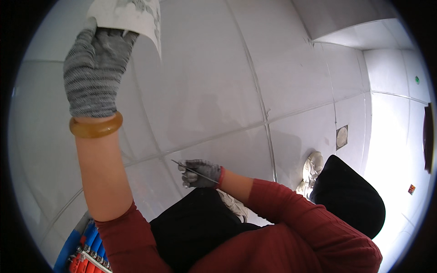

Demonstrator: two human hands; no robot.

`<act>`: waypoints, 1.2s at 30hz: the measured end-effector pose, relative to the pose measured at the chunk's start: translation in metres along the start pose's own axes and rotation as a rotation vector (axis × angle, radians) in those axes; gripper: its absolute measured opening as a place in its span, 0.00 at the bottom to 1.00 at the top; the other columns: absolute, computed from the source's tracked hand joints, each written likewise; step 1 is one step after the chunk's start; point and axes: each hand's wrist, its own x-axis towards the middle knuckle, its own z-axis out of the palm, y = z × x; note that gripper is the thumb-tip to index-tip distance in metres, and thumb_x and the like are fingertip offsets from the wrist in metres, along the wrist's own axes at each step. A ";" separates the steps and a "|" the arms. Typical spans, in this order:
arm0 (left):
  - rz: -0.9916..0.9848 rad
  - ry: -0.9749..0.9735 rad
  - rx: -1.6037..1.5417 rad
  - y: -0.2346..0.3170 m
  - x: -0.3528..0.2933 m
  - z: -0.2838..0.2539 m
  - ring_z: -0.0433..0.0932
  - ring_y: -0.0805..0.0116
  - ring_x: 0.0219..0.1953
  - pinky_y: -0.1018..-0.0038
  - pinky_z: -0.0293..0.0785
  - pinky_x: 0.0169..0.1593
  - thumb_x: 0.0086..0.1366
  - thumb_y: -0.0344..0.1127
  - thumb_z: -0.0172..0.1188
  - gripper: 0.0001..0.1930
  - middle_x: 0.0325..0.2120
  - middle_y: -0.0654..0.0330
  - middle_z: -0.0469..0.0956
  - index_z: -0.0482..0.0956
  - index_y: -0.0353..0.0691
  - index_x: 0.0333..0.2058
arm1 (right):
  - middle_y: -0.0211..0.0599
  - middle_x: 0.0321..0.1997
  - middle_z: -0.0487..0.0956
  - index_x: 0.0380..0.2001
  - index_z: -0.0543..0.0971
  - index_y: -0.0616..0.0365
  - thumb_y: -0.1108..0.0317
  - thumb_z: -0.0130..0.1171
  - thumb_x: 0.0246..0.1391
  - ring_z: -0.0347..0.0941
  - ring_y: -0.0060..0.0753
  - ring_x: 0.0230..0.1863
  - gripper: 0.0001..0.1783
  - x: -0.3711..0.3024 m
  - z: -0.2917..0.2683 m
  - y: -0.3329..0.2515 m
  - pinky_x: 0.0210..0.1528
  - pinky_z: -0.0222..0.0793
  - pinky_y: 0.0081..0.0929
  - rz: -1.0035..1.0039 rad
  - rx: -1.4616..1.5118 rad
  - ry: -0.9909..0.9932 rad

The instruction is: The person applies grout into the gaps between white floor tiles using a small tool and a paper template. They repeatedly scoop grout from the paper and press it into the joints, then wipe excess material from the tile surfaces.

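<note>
Head view put the sheet (pixel 125 16) at top left, over my left hand (pixel 102 68); its grey marks were too blurred to read. It ran up past the frame's edge, its right side curling down to a point. White, thin and bent, it hid my fingertips, so I could not tell whether they were clamped on it. The rod (pixel 195 171), dark, straight and slim, lay across my right hand (pixel 202 174), whose gloved fingers were curled tight on it; its long axis slanted from upper left to lower right, near my wrist. An amber bangle (pixel 96 127) circled my left wrist. Pale tiles (pixel 205 59) spread beneath, with a white shoe (pixel 312 167) beside my knee and a drain (pixel 342 137) beyond. The sticker (pixel 411 189) at far right, orange-red, was too small to read.
</note>
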 end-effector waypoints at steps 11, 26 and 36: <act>-0.381 -0.333 -0.363 -0.044 -0.041 -0.068 0.55 0.51 0.63 0.51 0.57 0.63 0.68 0.38 0.45 0.25 0.61 0.49 0.57 0.55 0.35 0.60 | 0.23 0.20 0.66 0.22 0.72 0.60 0.52 0.52 0.59 0.57 0.14 0.22 0.21 -0.098 0.183 -0.054 0.25 0.57 0.15 -0.670 -1.117 0.653; -0.281 -0.132 0.035 -0.094 -0.066 -0.047 0.71 0.67 0.40 0.75 0.71 0.44 0.69 0.39 0.43 0.13 0.40 0.55 0.72 0.68 0.34 0.42 | 0.25 0.16 0.69 0.20 0.75 0.61 0.56 0.50 0.61 0.59 0.15 0.19 0.22 -0.029 0.220 -0.082 0.21 0.57 0.19 -1.023 -1.238 0.815; -0.401 0.014 0.039 -0.092 -0.067 -0.032 0.73 0.66 0.39 0.72 0.73 0.43 0.66 0.38 0.49 0.13 0.40 0.55 0.72 0.69 0.34 0.43 | 0.24 0.21 0.70 0.27 0.76 0.64 0.57 0.51 0.60 0.62 0.14 0.24 0.19 -0.047 0.214 -0.079 0.25 0.59 0.16 -0.744 -0.969 0.718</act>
